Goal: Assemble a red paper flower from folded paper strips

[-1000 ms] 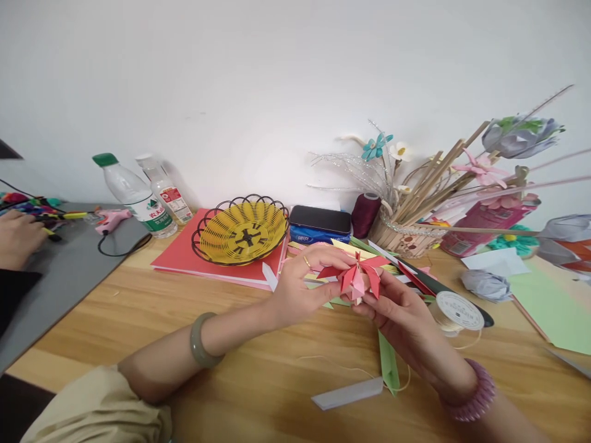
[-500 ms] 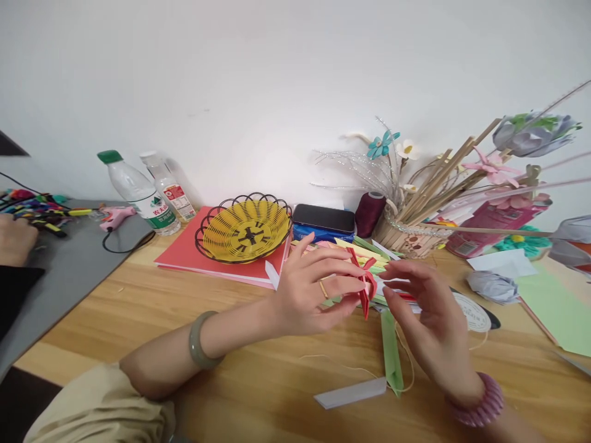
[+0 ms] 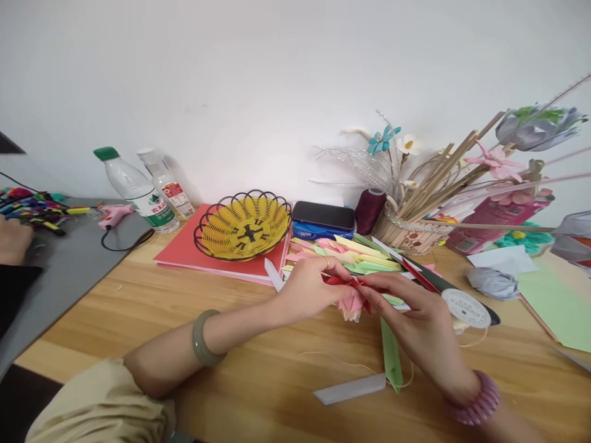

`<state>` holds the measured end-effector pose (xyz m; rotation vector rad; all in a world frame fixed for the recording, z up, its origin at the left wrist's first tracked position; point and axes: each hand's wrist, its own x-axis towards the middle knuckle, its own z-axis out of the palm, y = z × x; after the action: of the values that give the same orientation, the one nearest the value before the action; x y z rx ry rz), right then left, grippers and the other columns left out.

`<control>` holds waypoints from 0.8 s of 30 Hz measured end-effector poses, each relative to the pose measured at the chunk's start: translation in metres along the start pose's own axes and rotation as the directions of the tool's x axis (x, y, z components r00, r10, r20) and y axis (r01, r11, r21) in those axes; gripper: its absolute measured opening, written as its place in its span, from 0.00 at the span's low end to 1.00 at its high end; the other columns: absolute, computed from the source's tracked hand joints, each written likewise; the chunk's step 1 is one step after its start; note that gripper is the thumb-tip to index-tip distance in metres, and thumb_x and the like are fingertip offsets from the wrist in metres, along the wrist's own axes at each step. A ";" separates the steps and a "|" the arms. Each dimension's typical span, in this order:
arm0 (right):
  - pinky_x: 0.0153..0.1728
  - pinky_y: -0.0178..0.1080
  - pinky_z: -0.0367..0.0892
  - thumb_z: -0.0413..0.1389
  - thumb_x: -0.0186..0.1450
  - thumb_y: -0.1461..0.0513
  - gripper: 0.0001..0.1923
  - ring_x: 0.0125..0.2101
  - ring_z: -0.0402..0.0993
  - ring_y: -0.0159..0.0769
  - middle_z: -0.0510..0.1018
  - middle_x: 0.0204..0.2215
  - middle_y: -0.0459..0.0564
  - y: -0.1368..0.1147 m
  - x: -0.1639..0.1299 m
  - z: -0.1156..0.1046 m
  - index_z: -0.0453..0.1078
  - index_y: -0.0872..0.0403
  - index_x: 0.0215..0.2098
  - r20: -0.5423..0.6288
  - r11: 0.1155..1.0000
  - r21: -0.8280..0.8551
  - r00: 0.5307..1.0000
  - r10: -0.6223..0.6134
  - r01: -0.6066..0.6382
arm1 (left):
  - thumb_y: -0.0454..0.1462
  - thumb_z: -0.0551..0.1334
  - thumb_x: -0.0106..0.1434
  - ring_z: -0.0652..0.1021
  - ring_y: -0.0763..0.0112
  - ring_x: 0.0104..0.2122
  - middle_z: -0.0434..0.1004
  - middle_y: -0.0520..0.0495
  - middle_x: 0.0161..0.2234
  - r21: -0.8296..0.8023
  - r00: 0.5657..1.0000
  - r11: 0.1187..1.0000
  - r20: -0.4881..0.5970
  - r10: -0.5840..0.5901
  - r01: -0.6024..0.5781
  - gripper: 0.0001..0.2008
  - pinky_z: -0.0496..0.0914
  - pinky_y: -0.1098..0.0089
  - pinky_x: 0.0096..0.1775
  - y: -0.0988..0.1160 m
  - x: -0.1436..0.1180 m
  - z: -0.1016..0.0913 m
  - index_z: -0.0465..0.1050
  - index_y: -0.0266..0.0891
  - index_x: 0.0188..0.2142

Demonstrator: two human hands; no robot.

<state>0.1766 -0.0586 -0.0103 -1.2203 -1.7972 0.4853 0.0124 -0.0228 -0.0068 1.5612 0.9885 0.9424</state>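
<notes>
We start with the wooden bench (image 3: pixel 258 344), which carries everything in view. At its left lies a grey mat (image 3: pixel 69 271), where another person's hand (image 3: pixel 12 240) rests beside a heap of coloured markers (image 3: pixel 32 206) and a pink glue gun (image 3: pixel 113 215). Next come two water bottles (image 3: pixel 138 191) against the wall, then a red folder (image 3: pixel 194 255) with a yellow wire basket (image 3: pixel 244 226) standing on it. A dark case (image 3: pixel 323 216) sits on a blue packet just behind a loose fan of pastel paper strips (image 3: pixel 360 252). To the right a stick-built holder (image 3: pixel 406 237) bristles with wooden sticks and paper flowers, with a maroon thread spool (image 3: pixel 369 210) just beside it.

Nearer to us, our left hand (image 3: pixel 309 289) and right hand (image 3: pixel 415 320) meet above the bench, in front of the strips. Both are closed in a pinch on a red and pink folded paper flower (image 3: pixel 353 295); the left hand's fingers wrap it from the left, and the right hand's fingertips grip its red petals from the right. A white wire reel (image 3: pixel 466 307) lies just beside the right hand, a folded green strip (image 3: pixel 391 357) lies under that wrist, and a white strip (image 3: pixel 351 389) lies nearest us.
</notes>
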 end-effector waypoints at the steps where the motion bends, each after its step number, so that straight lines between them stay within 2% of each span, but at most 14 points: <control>1: 0.36 0.41 0.68 0.54 0.60 0.57 0.07 0.34 0.73 0.39 0.77 0.32 0.48 0.000 0.001 0.000 0.72 0.49 0.34 0.005 1.000 0.007 1.000 0.022 -0.022 | 0.33 0.65 0.47 0.76 0.71 0.29 0.76 0.48 0.26 -0.018 1.000 1.000 0.003 -0.009 0.009 0.05 0.70 0.71 0.32 -0.001 0.001 0.000 0.70 0.34 0.25; 5: 0.33 0.39 0.67 0.53 0.61 0.55 0.09 0.30 0.71 0.37 0.76 0.28 0.48 -0.002 0.003 -0.003 0.70 0.50 0.29 0.063 0.994 0.047 0.993 0.096 -0.099 | 0.34 0.65 0.48 0.74 0.73 0.27 0.74 0.49 0.25 -0.079 0.997 0.996 0.067 -0.047 0.052 0.06 0.68 0.72 0.31 -0.002 0.005 -0.003 0.69 0.34 0.24; 11: 0.36 0.38 0.66 0.51 0.62 0.54 0.10 0.34 0.71 0.38 0.76 0.33 0.49 0.001 0.002 -0.005 0.70 0.51 0.34 0.142 0.980 0.109 0.978 0.153 -0.169 | 0.33 0.61 0.52 0.71 0.77 0.20 0.71 0.53 0.20 -0.149 0.971 0.974 0.193 -0.139 0.169 0.04 0.66 0.74 0.25 0.004 0.008 -0.007 0.71 0.34 0.29; 16: 0.34 0.36 0.65 0.51 0.62 0.55 0.09 0.31 0.70 0.34 0.75 0.29 0.46 0.001 0.003 -0.006 0.69 0.51 0.31 0.207 0.976 0.118 0.966 0.158 -0.185 | 0.31 0.62 0.48 0.69 0.80 0.18 0.69 0.55 0.18 -0.181 0.961 0.960 0.217 -0.173 0.213 0.02 0.64 0.76 0.23 0.004 0.009 -0.010 0.69 0.34 0.24; 22: 0.34 0.36 0.66 0.54 0.61 0.59 0.06 0.31 0.71 0.33 0.75 0.30 0.46 0.005 0.007 -0.008 0.68 0.52 0.36 0.350 0.910 0.308 0.923 0.161 -0.276 | 0.31 0.62 0.48 0.69 0.80 0.17 0.68 0.55 0.16 -0.219 0.968 0.952 0.180 -0.177 0.214 0.03 0.63 0.77 0.21 0.005 0.007 -0.010 0.68 0.34 0.23; 24: 0.33 0.36 0.66 0.54 0.61 0.59 0.06 0.30 0.71 0.33 0.75 0.30 0.46 0.006 0.007 -0.008 0.67 0.52 0.35 0.360 0.901 0.331 0.920 0.153 -0.279 | 0.31 0.62 0.48 0.69 0.80 0.17 0.68 0.55 0.16 -0.208 0.969 0.956 0.174 -0.173 0.208 0.03 0.63 0.77 0.21 0.006 0.006 -0.009 0.67 0.34 0.22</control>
<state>0.1854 -0.0507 -0.0076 -1.1169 -1.7287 1.1699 0.0070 -0.0146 0.0012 1.3017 0.8738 0.7584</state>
